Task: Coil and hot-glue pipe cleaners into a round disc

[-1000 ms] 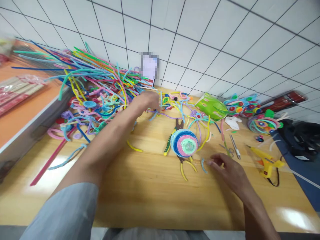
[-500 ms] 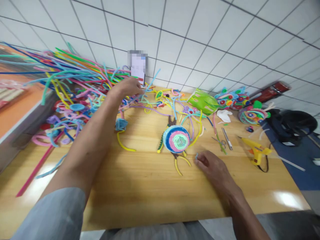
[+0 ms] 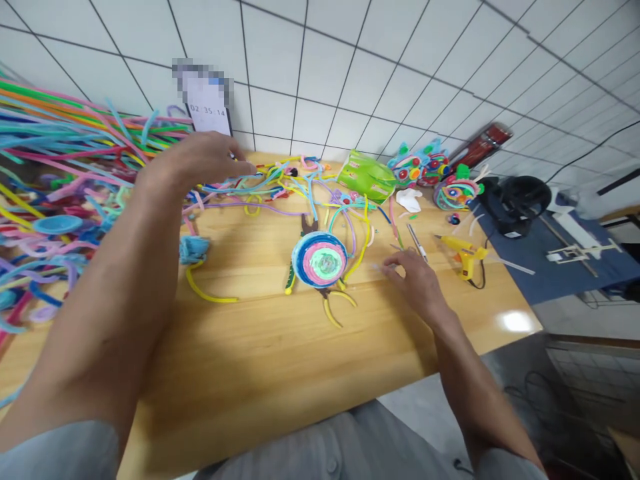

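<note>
My left hand (image 3: 200, 160) reaches far across the wooden table (image 3: 280, 360), fingers curled down into a tangle of coloured pipe cleaners (image 3: 280, 180) near the wall; what it grips is hidden. My right hand (image 3: 413, 280) rests on the table right of a round coiled pipe-cleaner disc (image 3: 319, 260), fingers pinched together; anything between them is too small to make out. Yellow-handled pliers (image 3: 333, 310) lie under the disc. A big pile of long pipe cleaners (image 3: 60, 167) fills the left side.
A yellow glue gun (image 3: 463, 253) lies right of my right hand, with a metal knife (image 3: 416, 241) and a green packet (image 3: 367, 177) beyond. Finished coiled pieces (image 3: 453, 193) stand at the back right. A blue mat (image 3: 545, 250) holds black gear. A phone (image 3: 207, 107) leans on the wall.
My view has swung to the right and the table's right edge now shows. My left hand has drawn back slightly from the tangle; my right hand has stayed beside the disc.
</note>
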Tool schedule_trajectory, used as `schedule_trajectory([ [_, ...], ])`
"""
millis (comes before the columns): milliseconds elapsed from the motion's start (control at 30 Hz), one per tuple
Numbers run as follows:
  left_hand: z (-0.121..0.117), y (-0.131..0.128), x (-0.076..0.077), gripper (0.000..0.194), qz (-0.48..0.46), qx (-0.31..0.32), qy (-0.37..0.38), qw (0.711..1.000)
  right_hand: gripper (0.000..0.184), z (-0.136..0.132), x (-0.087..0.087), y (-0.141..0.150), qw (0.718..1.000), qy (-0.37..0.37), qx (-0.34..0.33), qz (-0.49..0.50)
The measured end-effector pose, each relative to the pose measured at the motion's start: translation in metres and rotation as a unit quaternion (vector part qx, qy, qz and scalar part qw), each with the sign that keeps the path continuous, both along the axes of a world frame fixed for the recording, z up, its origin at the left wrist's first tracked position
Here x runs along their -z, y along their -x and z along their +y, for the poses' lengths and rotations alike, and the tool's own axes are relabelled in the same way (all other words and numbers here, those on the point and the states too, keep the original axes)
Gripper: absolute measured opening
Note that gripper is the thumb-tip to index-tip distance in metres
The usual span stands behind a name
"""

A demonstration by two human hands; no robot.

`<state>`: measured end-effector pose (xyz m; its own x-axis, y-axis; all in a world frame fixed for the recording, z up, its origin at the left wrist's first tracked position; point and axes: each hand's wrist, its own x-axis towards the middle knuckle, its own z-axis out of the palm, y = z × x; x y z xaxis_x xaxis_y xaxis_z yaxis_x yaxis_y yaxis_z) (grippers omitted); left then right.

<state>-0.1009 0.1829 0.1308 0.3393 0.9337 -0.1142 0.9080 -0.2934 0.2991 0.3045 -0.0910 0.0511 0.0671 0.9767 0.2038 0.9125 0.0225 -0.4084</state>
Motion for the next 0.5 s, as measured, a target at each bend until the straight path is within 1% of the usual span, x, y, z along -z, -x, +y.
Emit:
schedule_trajectory([
  [67, -0.004, -0.003, -0.003, 0.058, 0.004, 0.011, 0.000, 1.000, 0.017, 0.014, 0.000, 0.000, 0.998, -0.042, -0.025, -0.048],
  [133, -0.007, -0.006, -0.004, 0.058, 0.007, 0.025, 0.003, 1.000, 0.009, 0.027, 0.002, 0.005, 0.993, -0.049, -0.063, -0.081],
  [167, -0.008, -0.008, -0.004, 0.058, 0.010, 0.033, 0.005, 0.999, 0.012, 0.033, 0.004, 0.008, 0.990, -0.039, -0.090, -0.097],
  [233, -0.010, -0.012, -0.005, 0.057, 0.017, 0.051, 0.014, 0.998, 0.025, 0.043, 0.009, 0.016, 0.981, -0.007, -0.145, -0.127],
  [267, -0.012, -0.013, -0.006, 0.056, 0.018, 0.059, 0.021, 0.998, 0.029, 0.046, 0.012, 0.019, 0.977, 0.008, -0.163, -0.139],
  [333, -0.017, -0.017, -0.007, 0.056, 0.022, 0.064, 0.040, 0.997, 0.029, 0.050, 0.015, 0.022, 0.973, 0.018, -0.175, -0.147],
  [400, -0.021, -0.019, -0.009, 0.056, 0.021, 0.057, 0.055, 0.997, 0.026, 0.051, 0.015, 0.018, 0.977, -0.002, -0.171, -0.127],
  [433, -0.023, -0.020, -0.009, 0.055, 0.020, 0.055, 0.057, 0.997, 0.024, 0.051, 0.013, 0.015, 0.980, -0.026, -0.167, -0.107],
  [500, -0.025, -0.020, -0.008, 0.052, 0.011, 0.056, 0.054, 0.997, 0.019, 0.050, 0.005, 0.008, 0.983, -0.101, -0.144, -0.056],
])
